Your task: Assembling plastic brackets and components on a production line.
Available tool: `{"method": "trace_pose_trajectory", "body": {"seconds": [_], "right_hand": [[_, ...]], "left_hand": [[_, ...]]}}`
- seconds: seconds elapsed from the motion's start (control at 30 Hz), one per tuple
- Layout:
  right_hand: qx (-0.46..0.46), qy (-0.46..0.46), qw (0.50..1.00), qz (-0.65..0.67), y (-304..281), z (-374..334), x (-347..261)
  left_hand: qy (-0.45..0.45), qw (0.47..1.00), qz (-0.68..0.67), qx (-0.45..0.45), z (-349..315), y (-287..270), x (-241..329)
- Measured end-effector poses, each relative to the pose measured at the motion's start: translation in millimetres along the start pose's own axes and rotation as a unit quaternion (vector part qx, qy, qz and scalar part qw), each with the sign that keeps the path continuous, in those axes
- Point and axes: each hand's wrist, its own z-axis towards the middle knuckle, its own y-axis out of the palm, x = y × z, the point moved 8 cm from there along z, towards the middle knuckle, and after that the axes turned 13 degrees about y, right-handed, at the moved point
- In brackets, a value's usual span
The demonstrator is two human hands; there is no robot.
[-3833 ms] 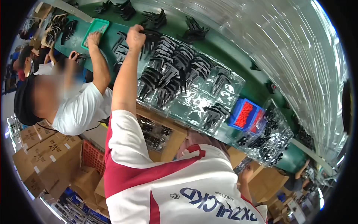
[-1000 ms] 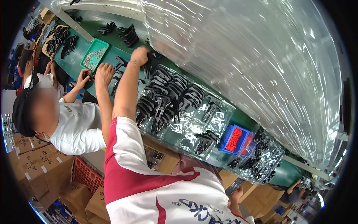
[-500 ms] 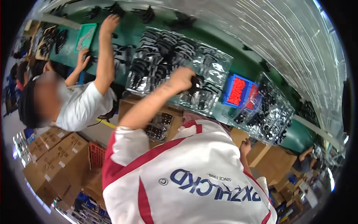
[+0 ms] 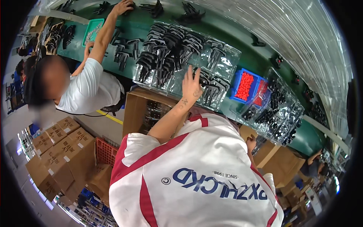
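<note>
Left hand (image 4: pixel 191 87) spread at the clear plastic tray (image 4: pixel 231 58)

I see glossy black, bent-headed parts (image 4: pixel 214 86) nested in bunches on the tray. An open brown cardboard box (image 4: pixel 133 113) stands at its near side; a blue plastic bin (image 4: pixel 236 82) of small red pieces (image 4: pixel 245 86) sits just right. The left hand's parted fingers block some of my view beside the nearest bunch; contact unclear. The right hand (image 4: pixel 250 143) is farther right; I can't tell its grip. That bunch's long axis runs toward the wearer, bent heads away.

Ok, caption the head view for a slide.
Open left hand beside black parts on clear plastic trays, with a blue bin of red pieces to the right.
</note>
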Motion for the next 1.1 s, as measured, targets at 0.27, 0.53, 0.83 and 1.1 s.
{"method": "trace_pose_trajectory", "body": {"seconds": [0.27, 0.53, 0.83, 1.1], "right_hand": [[-0.023, 0.000, 1.000, 0.015, 14, -4, 3], [-0.039, 0.005, 0.999, -0.017, 19, -2, -1], [-0.036, 0.000, 0.999, 0.006, 16, -1, 17], [-0.031, 0.000, 0.999, -0.041, 8, -10, -5]], "left_hand": [[-0.080, 0.990, -0.062, 0.100, -38, 12, -11], [-0.109, 0.957, -0.243, 0.113, -39, 21, -20], [-0.070, 0.946, -0.105, 0.298, -6, -110, -130], [-0.243, 0.940, 0.175, 0.164, -1, -160, -346]]}}
